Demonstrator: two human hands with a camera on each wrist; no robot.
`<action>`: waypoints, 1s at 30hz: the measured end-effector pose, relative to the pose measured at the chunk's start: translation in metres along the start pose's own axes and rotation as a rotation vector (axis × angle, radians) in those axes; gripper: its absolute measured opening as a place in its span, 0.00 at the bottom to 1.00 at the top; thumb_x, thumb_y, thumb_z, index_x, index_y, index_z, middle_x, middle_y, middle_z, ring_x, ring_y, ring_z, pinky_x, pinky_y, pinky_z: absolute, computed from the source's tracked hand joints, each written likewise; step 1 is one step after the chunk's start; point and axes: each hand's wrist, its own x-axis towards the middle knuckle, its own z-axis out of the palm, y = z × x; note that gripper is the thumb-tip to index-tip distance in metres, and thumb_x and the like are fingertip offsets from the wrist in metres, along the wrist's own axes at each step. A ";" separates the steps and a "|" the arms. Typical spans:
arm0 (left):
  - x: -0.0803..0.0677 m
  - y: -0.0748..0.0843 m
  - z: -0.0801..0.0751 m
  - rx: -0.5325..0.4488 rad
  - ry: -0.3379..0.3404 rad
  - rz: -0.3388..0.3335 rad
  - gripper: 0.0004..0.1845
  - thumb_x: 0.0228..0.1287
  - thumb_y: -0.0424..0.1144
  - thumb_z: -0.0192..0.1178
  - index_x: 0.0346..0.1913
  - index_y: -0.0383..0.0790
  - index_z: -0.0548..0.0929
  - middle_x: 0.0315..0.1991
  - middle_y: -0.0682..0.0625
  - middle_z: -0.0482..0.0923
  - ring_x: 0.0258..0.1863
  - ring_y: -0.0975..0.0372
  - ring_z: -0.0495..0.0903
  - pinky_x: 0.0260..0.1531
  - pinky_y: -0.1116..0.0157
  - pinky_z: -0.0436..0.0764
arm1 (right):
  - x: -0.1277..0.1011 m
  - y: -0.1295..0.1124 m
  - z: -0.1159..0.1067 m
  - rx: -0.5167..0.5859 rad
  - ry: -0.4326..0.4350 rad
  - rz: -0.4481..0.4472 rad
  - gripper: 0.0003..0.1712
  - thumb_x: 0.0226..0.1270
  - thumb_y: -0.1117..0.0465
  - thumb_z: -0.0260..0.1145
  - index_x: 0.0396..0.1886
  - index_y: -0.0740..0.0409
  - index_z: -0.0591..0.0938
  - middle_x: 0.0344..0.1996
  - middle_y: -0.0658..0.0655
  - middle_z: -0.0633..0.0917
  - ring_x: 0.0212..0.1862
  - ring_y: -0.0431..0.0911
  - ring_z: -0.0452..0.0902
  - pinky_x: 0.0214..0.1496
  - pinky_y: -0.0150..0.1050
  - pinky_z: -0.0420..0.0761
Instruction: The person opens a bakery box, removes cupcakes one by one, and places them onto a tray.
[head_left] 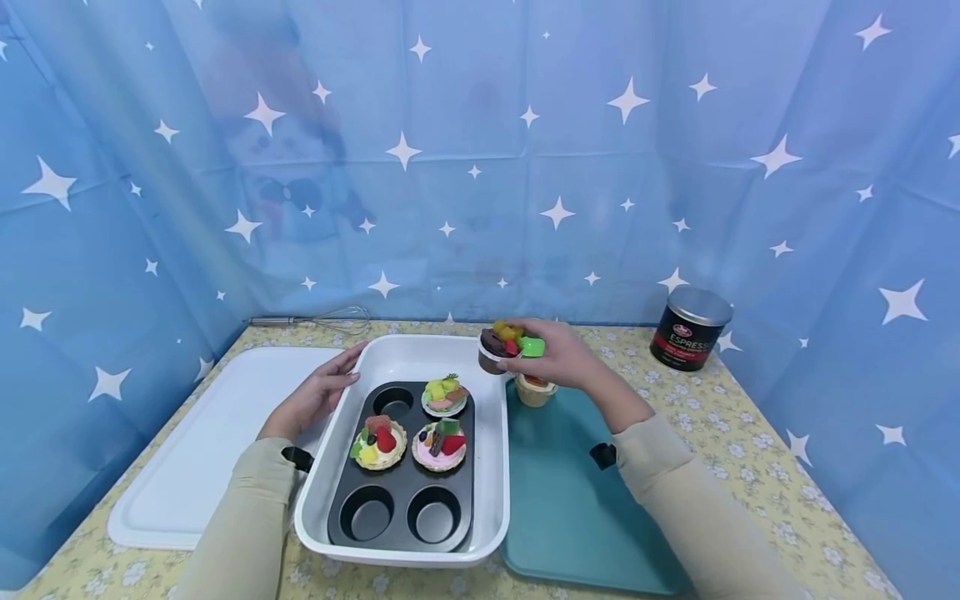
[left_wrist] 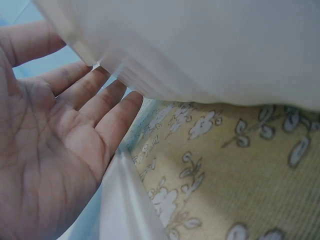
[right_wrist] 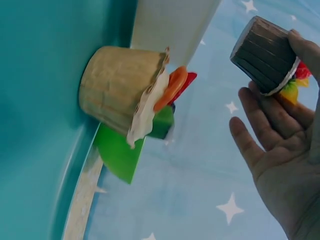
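Note:
My right hand [head_left: 558, 357] pinches a dark brown toy cupcake [head_left: 491, 357] with fruit on top, above the right rim of the white basin [head_left: 495, 500]. In the right wrist view its ridged brown cup [right_wrist: 265, 55] sits between thumb and fingers. The fingertips of my left hand [left_wrist: 55, 130] touch the basin's left outer wall, fingers extended. Inside the basin lies a dark muffin tin [head_left: 401, 479]. It holds a yellow-cream tart [head_left: 378, 443], a pink-cream tart [head_left: 439, 446] and a fruit-topped one [head_left: 446, 396]; the other visible cups are empty.
A tan cupcake [head_left: 536, 393] stands on the teal tray [head_left: 585, 508], a bright green piece [right_wrist: 120, 155] behind it. At left lies a white board [head_left: 195, 450]. A whisk [head_left: 322, 320] and an espresso tin [head_left: 688, 329] stand farther back, near the star-patterned curtain.

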 end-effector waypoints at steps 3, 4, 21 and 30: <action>0.000 0.000 0.000 0.006 0.002 0.003 0.39 0.76 0.31 0.49 0.82 0.47 0.44 0.82 0.47 0.39 0.79 0.48 0.46 0.60 0.70 0.75 | -0.005 0.005 -0.003 0.005 0.005 0.030 0.45 0.58 0.31 0.70 0.70 0.48 0.75 0.57 0.55 0.82 0.57 0.55 0.79 0.48 0.49 0.85; 0.000 0.000 0.000 0.011 0.004 0.003 0.39 0.76 0.31 0.49 0.82 0.47 0.44 0.82 0.47 0.40 0.79 0.48 0.47 0.60 0.70 0.75 | -0.006 0.007 -0.004 0.010 0.006 0.043 0.45 0.58 0.30 0.70 0.70 0.47 0.75 0.58 0.55 0.81 0.58 0.56 0.78 0.48 0.49 0.85; 0.000 -0.001 -0.001 0.018 0.015 -0.001 0.39 0.76 0.31 0.50 0.82 0.48 0.45 0.82 0.47 0.40 0.79 0.49 0.46 0.60 0.71 0.75 | -0.038 0.039 -0.025 0.028 0.073 0.150 0.48 0.58 0.31 0.70 0.73 0.49 0.72 0.67 0.60 0.76 0.64 0.63 0.74 0.60 0.62 0.77; 0.000 0.000 0.000 0.014 0.017 -0.007 0.38 0.76 0.32 0.50 0.82 0.48 0.45 0.82 0.48 0.40 0.79 0.50 0.46 0.61 0.71 0.74 | -0.060 0.061 -0.033 0.024 0.115 0.171 0.45 0.61 0.35 0.71 0.72 0.52 0.73 0.64 0.61 0.77 0.64 0.62 0.74 0.62 0.61 0.76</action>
